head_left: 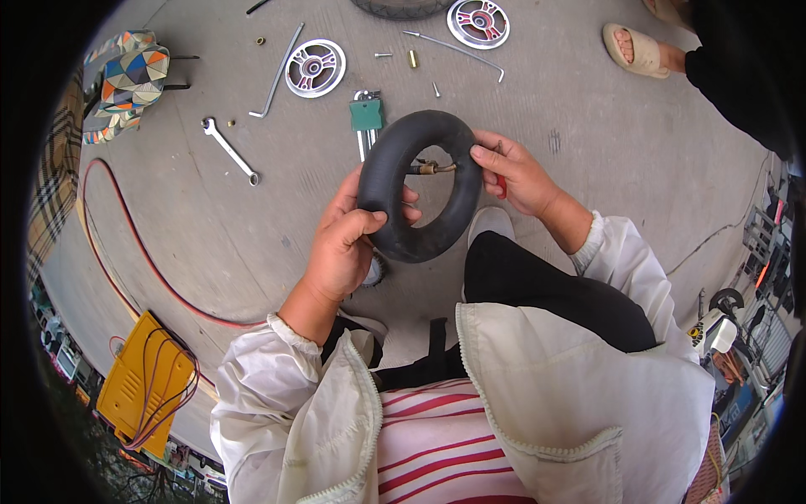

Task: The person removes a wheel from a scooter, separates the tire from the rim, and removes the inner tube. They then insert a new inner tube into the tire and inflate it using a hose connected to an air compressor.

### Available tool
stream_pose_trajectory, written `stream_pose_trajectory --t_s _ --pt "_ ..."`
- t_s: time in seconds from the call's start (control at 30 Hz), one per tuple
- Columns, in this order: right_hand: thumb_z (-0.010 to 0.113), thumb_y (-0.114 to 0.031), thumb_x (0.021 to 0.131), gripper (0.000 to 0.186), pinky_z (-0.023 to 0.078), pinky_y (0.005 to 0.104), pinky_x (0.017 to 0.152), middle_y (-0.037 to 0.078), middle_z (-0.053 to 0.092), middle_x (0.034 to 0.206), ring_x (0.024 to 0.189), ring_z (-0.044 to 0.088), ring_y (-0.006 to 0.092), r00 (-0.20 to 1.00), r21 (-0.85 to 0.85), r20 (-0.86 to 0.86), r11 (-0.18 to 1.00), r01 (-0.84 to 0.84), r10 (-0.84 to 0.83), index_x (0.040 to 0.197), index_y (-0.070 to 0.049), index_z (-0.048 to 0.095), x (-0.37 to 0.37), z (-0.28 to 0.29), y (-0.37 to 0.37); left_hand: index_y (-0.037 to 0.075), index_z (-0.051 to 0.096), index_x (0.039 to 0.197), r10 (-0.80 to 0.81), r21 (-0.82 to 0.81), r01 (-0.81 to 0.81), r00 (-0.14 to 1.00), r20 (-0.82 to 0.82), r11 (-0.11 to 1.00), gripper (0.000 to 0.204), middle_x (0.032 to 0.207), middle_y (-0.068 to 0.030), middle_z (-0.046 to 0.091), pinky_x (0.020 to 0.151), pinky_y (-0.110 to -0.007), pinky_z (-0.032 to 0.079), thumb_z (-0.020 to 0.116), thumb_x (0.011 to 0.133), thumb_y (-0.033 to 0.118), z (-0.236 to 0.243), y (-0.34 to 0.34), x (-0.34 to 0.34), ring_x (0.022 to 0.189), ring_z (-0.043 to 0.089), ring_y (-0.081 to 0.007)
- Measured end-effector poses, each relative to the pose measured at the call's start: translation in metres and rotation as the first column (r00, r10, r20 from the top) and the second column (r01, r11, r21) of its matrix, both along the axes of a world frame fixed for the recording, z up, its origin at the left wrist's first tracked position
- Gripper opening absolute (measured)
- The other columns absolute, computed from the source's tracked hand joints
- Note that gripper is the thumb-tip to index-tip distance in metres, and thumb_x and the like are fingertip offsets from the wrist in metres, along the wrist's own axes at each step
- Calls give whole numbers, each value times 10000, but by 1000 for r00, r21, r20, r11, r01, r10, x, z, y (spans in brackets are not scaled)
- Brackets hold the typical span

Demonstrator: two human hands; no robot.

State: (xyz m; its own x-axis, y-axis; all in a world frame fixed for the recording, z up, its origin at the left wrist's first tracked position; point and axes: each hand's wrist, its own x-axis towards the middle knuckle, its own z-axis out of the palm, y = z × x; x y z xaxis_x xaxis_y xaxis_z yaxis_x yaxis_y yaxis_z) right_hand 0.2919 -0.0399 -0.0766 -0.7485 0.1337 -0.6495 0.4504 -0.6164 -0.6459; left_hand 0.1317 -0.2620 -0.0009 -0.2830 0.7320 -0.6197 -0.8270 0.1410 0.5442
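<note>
A black inflated rubber inner tube (383, 172) is held up between my hands, tilted above the ground. My left hand (340, 239) is closed on its left side, thumb on the near face and fingertips showing through the hole. At its right rim, my right hand (527, 178) grips the tube, with the thumb on top. A brass-coloured valve piece (430, 168) sits inside the ring, pointing left from the right inner wall. Something red (502, 186) shows below my right fingers; its kind is unclear. Beyond the tube lies a hex key set (367, 116) in a green holder.
Two spoked wheel rims (316, 69) (478, 23), a tyre (403, 8), bent rods (279, 71), bolts and a wrench (230, 151) lie on the concrete. A red hose (138, 239) curves left, near a yellow panel (147, 382). Another person's sandalled foot (635, 52) stands at upper right.
</note>
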Motion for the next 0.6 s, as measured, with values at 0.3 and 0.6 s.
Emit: stream_pose_trajectory --t_s 0.3,0.6 --pt "563 -361 1036 409 294 180 454 -73 514 753 527 345 4 999 -113 28 993 -31 34 1262 -22 601 4 -7 5 -25 420 1381 102 1 -103 988 112 995 536 1205 -176 612 1009 -449 522 564 893 146 1 5 6 1076 658 -289" --pt "425 -440 1075 406 308 164 385 72 699 882 446 388 2 997 -110 72 994 -31 39 1126 -65 571 1 0 0 -31 412 1385 121 -26 -120 990 71 992 452 1260 -175 599 1018 -436 526 504 1021 220 21 28 14 1134 642 -276"
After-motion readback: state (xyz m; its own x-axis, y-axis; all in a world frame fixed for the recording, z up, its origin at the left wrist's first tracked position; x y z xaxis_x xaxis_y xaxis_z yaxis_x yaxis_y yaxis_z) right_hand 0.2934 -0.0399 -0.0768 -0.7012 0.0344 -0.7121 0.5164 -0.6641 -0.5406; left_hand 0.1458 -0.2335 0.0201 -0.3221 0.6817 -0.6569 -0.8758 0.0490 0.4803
